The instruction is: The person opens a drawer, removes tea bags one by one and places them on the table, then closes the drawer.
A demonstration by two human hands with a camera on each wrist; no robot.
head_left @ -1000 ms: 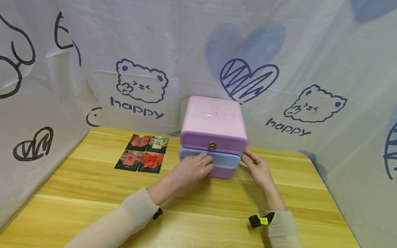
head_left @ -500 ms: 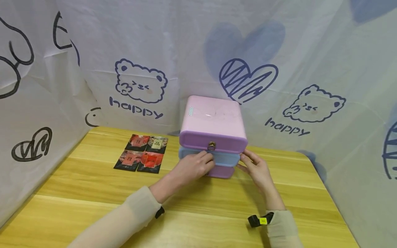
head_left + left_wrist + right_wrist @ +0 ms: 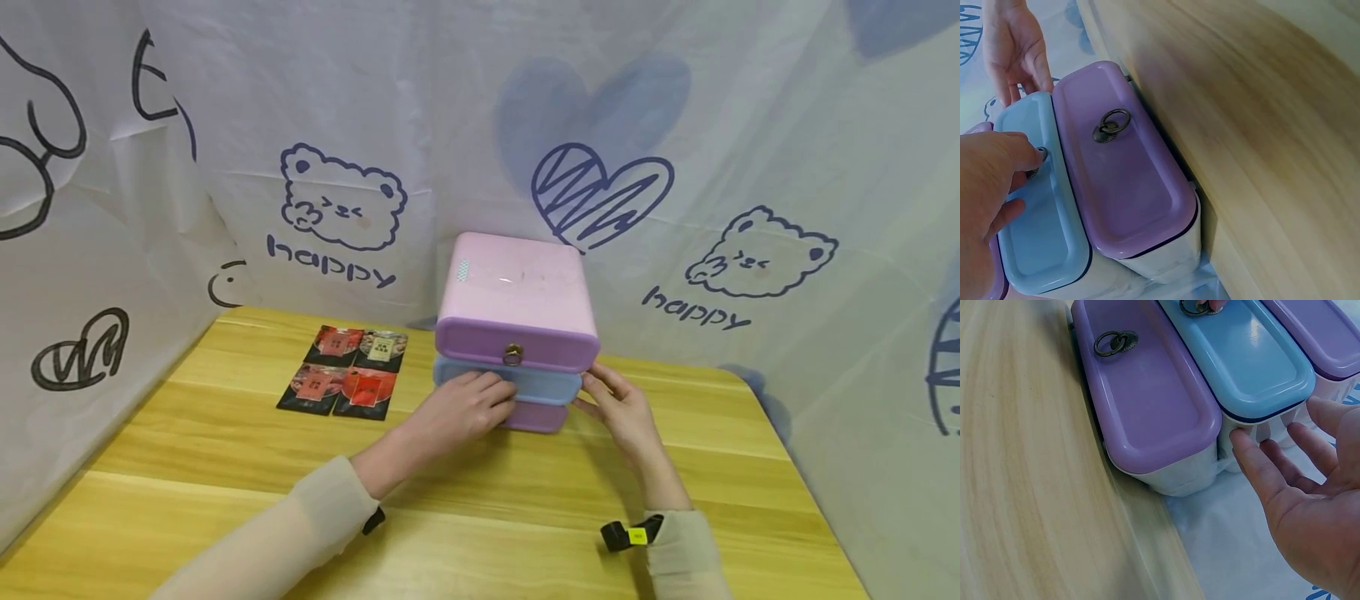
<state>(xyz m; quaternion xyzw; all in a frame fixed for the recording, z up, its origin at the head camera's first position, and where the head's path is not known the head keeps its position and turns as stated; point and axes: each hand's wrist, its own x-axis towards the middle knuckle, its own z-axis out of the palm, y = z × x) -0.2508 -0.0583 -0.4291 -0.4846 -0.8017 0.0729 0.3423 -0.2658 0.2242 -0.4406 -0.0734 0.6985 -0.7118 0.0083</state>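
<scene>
A small pink drawer box stands at the back of the table, with purple, blue and purple fronts stacked. My left hand is at the middle, blue drawer. In the left wrist view its thumb meets the ring pull of that drawer, and it pinches the ring; the other fingertips are partly hidden. Spread fingers of my right hand touch the box's pale side beside the blue front. The lower purple drawer is nearer the tabletop, its metal ring hanging free.
Several dark-and-red packets lie flat in two rows left of the box. A wooden table extends in front. Behind and at both sides hangs a white printed cloth, close behind the box.
The blue drawer has slid slightly inward, under the top drawer's front. My left hand has stayed at its ring, the fingers shifting a little. The right hand has not visibly moved.
</scene>
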